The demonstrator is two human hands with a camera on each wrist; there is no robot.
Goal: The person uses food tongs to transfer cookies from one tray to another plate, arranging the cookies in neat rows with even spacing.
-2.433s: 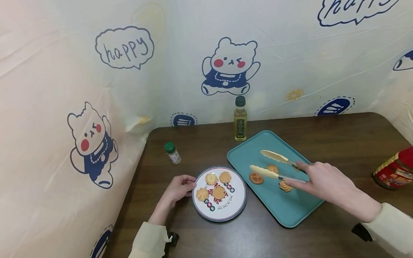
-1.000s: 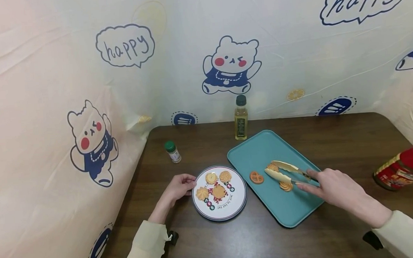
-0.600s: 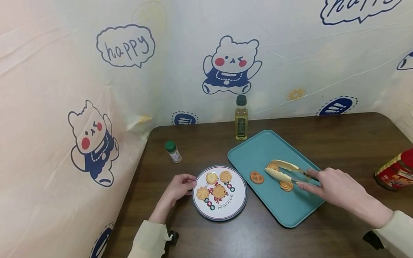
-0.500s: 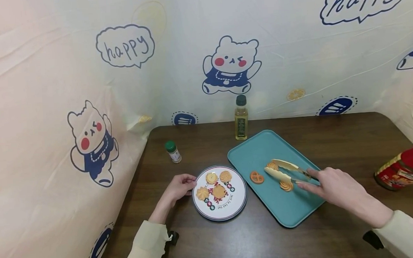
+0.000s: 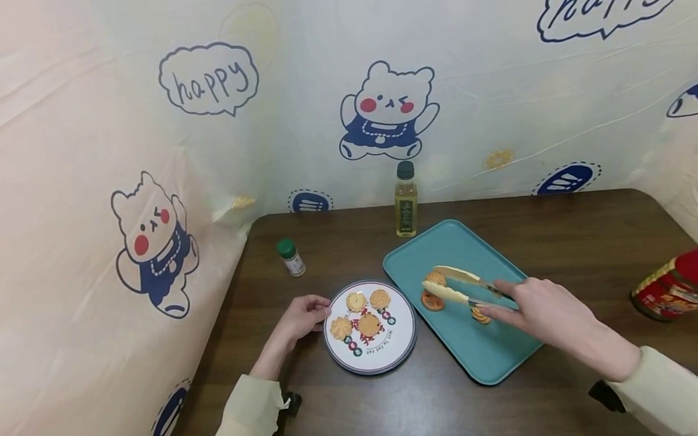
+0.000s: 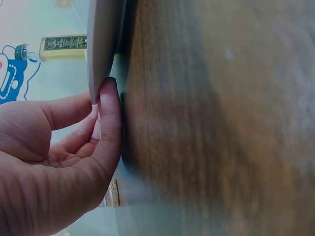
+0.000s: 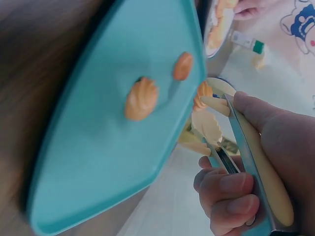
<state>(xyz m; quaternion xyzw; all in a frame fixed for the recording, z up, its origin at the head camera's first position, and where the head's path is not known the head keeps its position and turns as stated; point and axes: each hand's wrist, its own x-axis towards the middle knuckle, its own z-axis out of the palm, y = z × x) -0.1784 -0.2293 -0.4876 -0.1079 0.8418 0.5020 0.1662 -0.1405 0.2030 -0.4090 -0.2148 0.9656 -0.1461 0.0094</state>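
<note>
My left hand (image 5: 307, 314) pinches the left rim of a white patterned plate (image 5: 385, 351), thumb on top and fingers underneath, as the left wrist view shows. Several cookies (image 5: 369, 325) lie on that plate. In my right hand (image 5: 546, 313) is a pair of tongs (image 5: 468, 297) with cream-coloured tips. Between those tips a round swirled cookie (image 7: 202, 94) is held over the left part of a teal tray (image 5: 504, 358). A pretzel-shaped cookie (image 5: 432, 302) and another swirled cookie (image 7: 141, 100) lie on the tray, the latter partly behind the tongs in the head view.
A bottle of yellow oil (image 5: 405, 202) stands behind the tray. To the back left is a small green-capped shaker (image 5: 292, 259). A large red-topped jar (image 5: 678, 283) stands at the right. Printed cloth (image 5: 297, 135) hangs behind the dark wooden table (image 5: 395, 416).
The tongs first moved right and closed around the swirled cookie on the tray. Since then my right hand has moved left, carrying it over beside the pretzel-shaped cookie. My left hand stays on the plate.
</note>
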